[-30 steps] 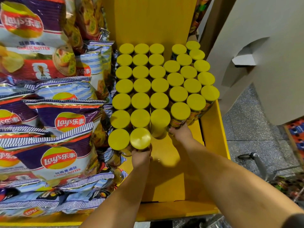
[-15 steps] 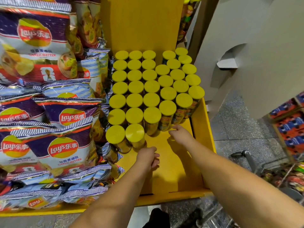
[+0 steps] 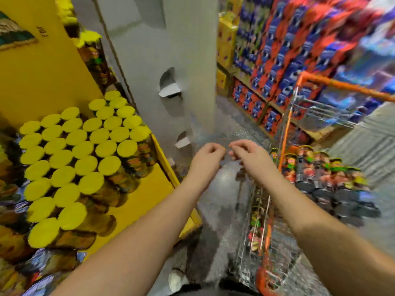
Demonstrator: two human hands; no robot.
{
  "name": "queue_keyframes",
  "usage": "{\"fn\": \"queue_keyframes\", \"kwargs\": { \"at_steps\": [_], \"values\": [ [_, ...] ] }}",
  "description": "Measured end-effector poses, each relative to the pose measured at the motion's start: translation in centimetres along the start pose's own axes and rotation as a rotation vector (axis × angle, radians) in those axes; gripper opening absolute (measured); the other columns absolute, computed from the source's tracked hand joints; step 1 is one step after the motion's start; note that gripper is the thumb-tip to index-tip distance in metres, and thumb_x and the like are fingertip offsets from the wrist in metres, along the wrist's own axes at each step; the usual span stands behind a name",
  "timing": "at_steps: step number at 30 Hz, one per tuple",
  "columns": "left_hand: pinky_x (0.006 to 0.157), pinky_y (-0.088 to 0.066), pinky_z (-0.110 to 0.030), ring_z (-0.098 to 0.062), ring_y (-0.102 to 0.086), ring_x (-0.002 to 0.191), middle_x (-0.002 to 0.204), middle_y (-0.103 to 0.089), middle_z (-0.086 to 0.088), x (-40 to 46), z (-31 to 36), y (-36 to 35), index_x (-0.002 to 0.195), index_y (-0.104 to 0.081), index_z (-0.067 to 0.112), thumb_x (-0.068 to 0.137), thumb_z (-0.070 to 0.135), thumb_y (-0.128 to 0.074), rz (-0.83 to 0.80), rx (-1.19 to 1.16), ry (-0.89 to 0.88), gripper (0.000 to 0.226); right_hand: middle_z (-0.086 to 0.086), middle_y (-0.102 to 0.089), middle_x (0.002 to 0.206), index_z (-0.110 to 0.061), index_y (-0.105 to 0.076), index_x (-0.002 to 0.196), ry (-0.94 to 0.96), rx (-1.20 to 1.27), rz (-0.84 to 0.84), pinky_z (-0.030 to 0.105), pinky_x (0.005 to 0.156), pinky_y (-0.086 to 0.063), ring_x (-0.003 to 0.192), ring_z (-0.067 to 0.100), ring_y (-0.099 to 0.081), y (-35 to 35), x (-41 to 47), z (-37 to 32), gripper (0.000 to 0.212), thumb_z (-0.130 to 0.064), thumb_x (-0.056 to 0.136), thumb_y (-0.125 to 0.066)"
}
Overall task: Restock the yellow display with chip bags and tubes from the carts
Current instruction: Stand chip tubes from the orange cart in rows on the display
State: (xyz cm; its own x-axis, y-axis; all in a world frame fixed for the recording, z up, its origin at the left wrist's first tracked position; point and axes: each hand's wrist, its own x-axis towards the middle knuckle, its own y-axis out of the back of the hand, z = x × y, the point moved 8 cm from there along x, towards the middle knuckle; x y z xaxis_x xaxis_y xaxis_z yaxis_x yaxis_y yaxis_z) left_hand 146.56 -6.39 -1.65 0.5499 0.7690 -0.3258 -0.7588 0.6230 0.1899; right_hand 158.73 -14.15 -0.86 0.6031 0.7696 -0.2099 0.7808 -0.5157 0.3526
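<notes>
Several yellow-lidded chip tubes (image 3: pixel 81 150) stand packed in rows on the yellow display (image 3: pixel 136 201) at the left. Chip bags (image 3: pixel 42 272) lie at the lower left, blurred. A wire cart with an orange frame (image 3: pixel 284 133) is at the right and holds more tubes (image 3: pixel 316 167). My left hand (image 3: pixel 206 154) and my right hand (image 3: pixel 248 154) hover close together over the floor, between the display and the cart. Their fingers are loosely curled, and I see nothing in either hand. The picture is smeared by motion.
A tall grey cardboard panel (image 3: pixel 171 50) with cut-out flaps stands right of the display. Stacked red and blue boxes (image 3: pixel 288 60) fill shelves behind the cart. Speckled grey floor (image 3: pixel 213 210) lies between the display and the cart.
Both hands left the tubes on the shelf and drew back to the right, meeting in the air. My view swung right, bringing the cart and the box shelves into sight.
</notes>
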Motion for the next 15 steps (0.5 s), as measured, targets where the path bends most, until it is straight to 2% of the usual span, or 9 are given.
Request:
{"fn": "queue_keyframes", "kwargs": {
  "at_steps": [4,7,10,11,13,15],
  "values": [
    [0.08,-0.051,-0.036,-0.024,-0.065,0.085,0.089,-0.069,-0.005,-0.6,0.7,-13.1,0.073,-0.058,0.024,0.088,0.028,-0.058,-0.254,0.142,-0.041,0.016,-0.007,-0.065,0.077,-0.025,-0.061,0.084,-0.12,0.02,0.31,0.014,0.06,-0.043,0.064,0.002,-0.059,12.0,-2.9,7.3,0.018,-0.018,0.098,-0.052],
    [0.085,-0.055,-0.045,-0.021,-0.062,0.08,0.082,-0.068,0.0,-1.7,-2.3,-22.9,0.071,-0.063,0.029,0.078,0.038,-0.057,-0.42,0.179,0.051,0.013,-0.012,-0.061,0.075,-0.019,-0.062,0.088,-0.277,0.003,0.468,0.019,0.057,-0.038,0.062,0.005,-0.053,19.3,-6.1,15.6,0.017,-0.024,0.1,-0.051],
    [0.079,-0.056,-0.042,-0.023,-0.061,0.075,0.079,-0.067,0.001,-2.2,-6.1,-27.6,0.074,-0.062,0.028,0.075,0.039,-0.054,-0.495,0.224,0.136,0.014,-0.002,-0.069,0.083,-0.02,-0.064,0.094,-0.459,0.039,0.498,0.029,0.067,-0.046,0.071,0.013,-0.059,21.1,-8.5,22.6,0.017,-0.029,0.098,-0.051],
    [0.072,-0.054,-0.039,-0.024,-0.061,0.073,0.078,-0.067,0.0,-2.5,-7.9,-29.5,0.076,-0.062,0.026,0.08,0.035,-0.054,-0.522,0.257,0.186,0.013,-0.001,-0.07,0.086,-0.023,-0.064,0.09,-0.496,0.028,0.501,0.031,0.067,-0.048,0.077,0.016,-0.062,22.0,-9.2,24.7,0.017,-0.031,0.097,-0.051],
    [0.063,-0.046,-0.035,-0.026,-0.059,0.069,0.077,-0.064,-0.008,-2.8,-11.4,-31.7,0.079,-0.06,0.02,0.086,0.028,-0.054,-0.541,0.324,0.302,0.012,-0.002,-0.067,0.088,-0.023,-0.063,0.092,-0.56,-0.04,0.486,0.028,0.06,-0.043,0.077,0.013,-0.06,23.1,-10.2,27.8,0.018,-0.033,0.098,-0.049],
    [0.069,-0.05,-0.038,-0.034,-0.066,0.083,0.089,-0.068,-0.017,-2.0,-14.9,-33.2,0.089,-0.062,0.013,0.081,0.033,-0.053,-0.513,0.427,0.377,0.024,-0.002,-0.063,0.087,-0.022,-0.059,0.1,-0.577,-0.055,0.493,0.025,0.058,-0.041,0.072,0.01,-0.055,24.2,-10.2,29.3,0.017,-0.034,0.099,-0.048]
  ]
}}
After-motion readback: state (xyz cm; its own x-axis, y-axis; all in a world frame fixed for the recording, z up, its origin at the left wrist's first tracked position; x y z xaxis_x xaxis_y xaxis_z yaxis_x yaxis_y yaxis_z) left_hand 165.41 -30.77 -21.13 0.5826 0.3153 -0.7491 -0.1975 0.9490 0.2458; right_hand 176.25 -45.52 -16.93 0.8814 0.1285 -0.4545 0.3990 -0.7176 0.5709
